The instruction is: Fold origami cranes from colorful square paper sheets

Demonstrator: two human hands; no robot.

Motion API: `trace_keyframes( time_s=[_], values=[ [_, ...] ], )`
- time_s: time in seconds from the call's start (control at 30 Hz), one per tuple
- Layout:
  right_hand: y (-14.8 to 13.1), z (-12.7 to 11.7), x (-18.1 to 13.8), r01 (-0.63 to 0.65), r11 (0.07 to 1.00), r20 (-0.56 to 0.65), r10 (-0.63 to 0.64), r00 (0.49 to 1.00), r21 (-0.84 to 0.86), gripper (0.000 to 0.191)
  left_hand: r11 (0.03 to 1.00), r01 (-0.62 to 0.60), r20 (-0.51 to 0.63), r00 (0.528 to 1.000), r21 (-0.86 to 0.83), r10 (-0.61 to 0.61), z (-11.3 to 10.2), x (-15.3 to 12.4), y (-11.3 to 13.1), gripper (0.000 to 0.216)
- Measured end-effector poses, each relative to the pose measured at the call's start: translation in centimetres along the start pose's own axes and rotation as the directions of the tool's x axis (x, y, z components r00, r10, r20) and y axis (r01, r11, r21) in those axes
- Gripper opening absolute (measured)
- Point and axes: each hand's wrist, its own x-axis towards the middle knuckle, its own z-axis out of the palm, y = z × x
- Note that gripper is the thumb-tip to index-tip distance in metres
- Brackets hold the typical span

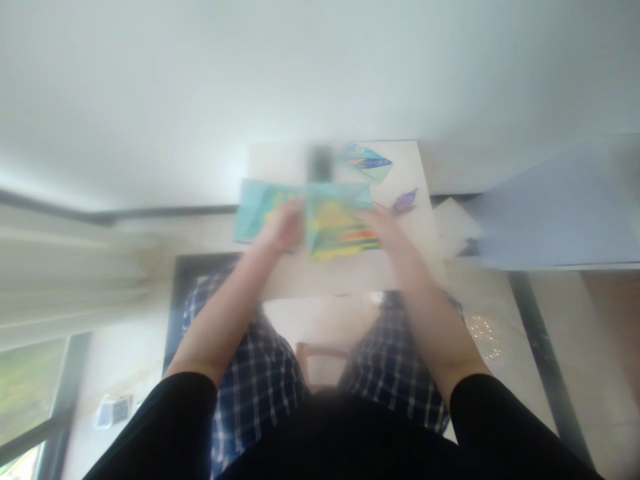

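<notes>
A creased teal paper sheet printed in yellow and red (333,223) is held up over a small white table (325,283). My right hand (380,223) grips its right edge. My left hand (289,225) is closed at its left edge, its fingers smeared by blur. Behind the left hand lies a second teal sheet with some yellow (250,212). Toward the table's back right rests a folded blue and teal paper piece (370,162). A small purple folded paper (404,201) lies just beyond my right hand.
A blurred dark object (320,163) stands at the back of the table, against the white wall (320,73). To the right is a large pale panel (560,207). My knees in checked trousers flank the table's front. A pale curtain (65,273) hangs at left.
</notes>
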Motion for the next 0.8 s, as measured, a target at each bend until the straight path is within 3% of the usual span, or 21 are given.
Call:
trace_keyframes(
  time_s=[0.13,0.2,0.3,0.37,0.47,0.7,0.8],
  values=[
    [0.2,-0.5,0.3,0.018,1.000,-0.004,-0.018,1.000,-0.007,0.032,0.920,-0.206,-0.074,0.967,0.333,0.243,-0.3,0.0,1.2,0.040],
    [0.3,-1.1,0.5,0.015,1.000,-0.001,-0.015,1.000,-0.017,0.032,0.863,-0.280,0.009,0.952,0.421,0.305,-0.3,-0.4,2.4,0.048],
    [0.1,-2.0,0.5,-0.018,0.999,0.043,0.020,0.999,-0.049,0.029,0.779,-0.337,0.213,0.941,0.530,0.262,-0.2,-1.6,4.2,0.035],
    [-0.1,-2.4,0.4,-0.032,0.996,0.068,0.038,0.997,-0.088,0.027,0.740,-0.301,0.270,0.948,0.602,0.165,-0.2,-2.3,5.0,0.026],
    [-0.6,-2.6,0.2,-0.041,0.993,0.091,0.052,0.994,-0.111,0.029,0.709,-0.259,0.239,0.962,0.656,0.130,-0.3,-2.8,5.4,0.021],
    [-2.2,-3.2,0.6,0.030,0.998,0.046,-0.033,0.998,0.060,0.066,0.718,-0.261,-0.007,0.938,0.646,0.347,-0.2,-2.3,4.9,0.023],
    [-2.4,-3.1,0.7,0.068,0.997,-0.008,-0.068,0.998,0.040,0.064,0.728,-0.232,-0.104,0.918,0.645,0.384,0.0,-2.2,4.6,0.029]
  ],
)
